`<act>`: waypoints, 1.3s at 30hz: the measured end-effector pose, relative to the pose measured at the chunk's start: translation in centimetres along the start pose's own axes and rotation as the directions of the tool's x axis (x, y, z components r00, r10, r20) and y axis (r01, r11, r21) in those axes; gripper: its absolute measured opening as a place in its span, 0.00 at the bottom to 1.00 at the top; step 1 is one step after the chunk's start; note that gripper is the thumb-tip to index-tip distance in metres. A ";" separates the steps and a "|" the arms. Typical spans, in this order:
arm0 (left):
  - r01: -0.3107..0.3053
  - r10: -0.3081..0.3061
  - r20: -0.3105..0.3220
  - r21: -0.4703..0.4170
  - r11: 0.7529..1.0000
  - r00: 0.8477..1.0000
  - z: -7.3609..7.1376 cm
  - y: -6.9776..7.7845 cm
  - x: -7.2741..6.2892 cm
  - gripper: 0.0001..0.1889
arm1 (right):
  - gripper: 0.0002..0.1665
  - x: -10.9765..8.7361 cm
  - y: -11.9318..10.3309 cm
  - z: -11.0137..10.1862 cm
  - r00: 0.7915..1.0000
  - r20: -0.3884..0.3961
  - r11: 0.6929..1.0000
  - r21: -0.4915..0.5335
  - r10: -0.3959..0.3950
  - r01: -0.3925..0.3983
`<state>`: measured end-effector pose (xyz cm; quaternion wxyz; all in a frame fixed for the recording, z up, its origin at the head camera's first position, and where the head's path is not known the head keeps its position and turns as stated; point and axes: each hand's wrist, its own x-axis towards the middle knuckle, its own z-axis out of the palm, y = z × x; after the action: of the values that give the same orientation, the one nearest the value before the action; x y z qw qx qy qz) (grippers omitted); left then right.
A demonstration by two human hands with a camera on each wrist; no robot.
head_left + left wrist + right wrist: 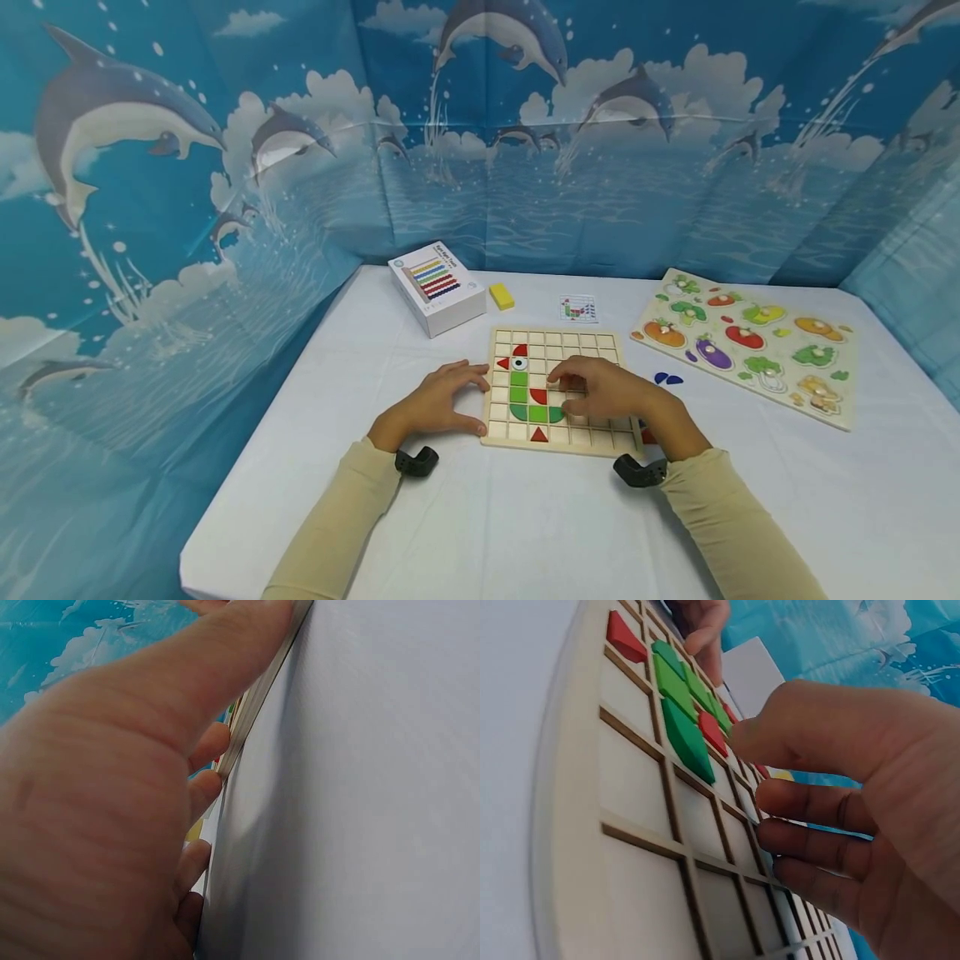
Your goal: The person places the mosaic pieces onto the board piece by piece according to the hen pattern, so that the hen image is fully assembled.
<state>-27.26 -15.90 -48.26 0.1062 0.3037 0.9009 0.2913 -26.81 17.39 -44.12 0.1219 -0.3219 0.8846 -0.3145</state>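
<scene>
A wooden grid board (555,450) lies on the table with coloured pieces in its left cells. Among them are green squares (518,394), a red triangle (539,434), a red quarter-round piece (712,733) and a white tile with a black eye dot (519,364). My left hand (442,400) rests at the board's left edge, thumb and fingers spread and touching its side. Over the middle of the grid is my right hand (607,390), fingers loosely bent and nothing between them. Its thumb is close to a dark green quarter-round piece (686,742).
Behind the board stand a white box (457,312), a yellow block (502,296) and a small pattern card (578,309). Blue pieces (668,378) lie to the right, near a vegetable puzzle board (750,350). A red piece (649,437) shows partly under the right wrist.
</scene>
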 end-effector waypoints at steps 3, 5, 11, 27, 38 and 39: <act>0.001 -0.001 0.004 0.001 1.000 1.000 0.0 0.0 0.0 0.32 | 0.21 -0.6 0.4 -0.5 0.999 -0.038 1.000 0.000 0.000 0.000; 0.001 -0.001 0.003 0.001 1.000 1.000 0.0 0.0 0.0 0.32 | 0.20 -1.1 0.7 -1.0 0.998 -0.062 1.000 -0.008 0.013 -0.013; 0.002 -0.002 0.000 0.000 1.000 1.000 0.1 0.0 -0.1 0.32 | 0.14 -3.9 2.3 -2.6 0.992 -0.087 0.994 -0.053 0.091 -0.096; 0.017 -0.017 0.007 0.004 1.000 1.000 0.2 -0.1 -0.1 0.32 | 0.19 -11.0 4.3 -3.7 0.979 -0.085 0.968 -0.155 0.187 -0.198; 0.015 -0.015 0.003 0.003 1.000 1.000 0.0 0.1 0.0 0.32 | 0.17 -11.2 4.8 -3.7 0.971 -0.099 0.963 -0.143 0.217 -0.230; 0.017 -0.017 0.005 0.002 1.000 1.000 -0.1 0.0 0.0 0.32 | 0.17 -11.2 4.9 -3.6 0.971 -0.101 0.962 -0.146 0.218 -0.231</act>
<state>-27.23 -15.93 -48.20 0.1104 0.2968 0.9034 0.2890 -22.19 29.27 -44.26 0.0935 -0.2147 0.9417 -0.2414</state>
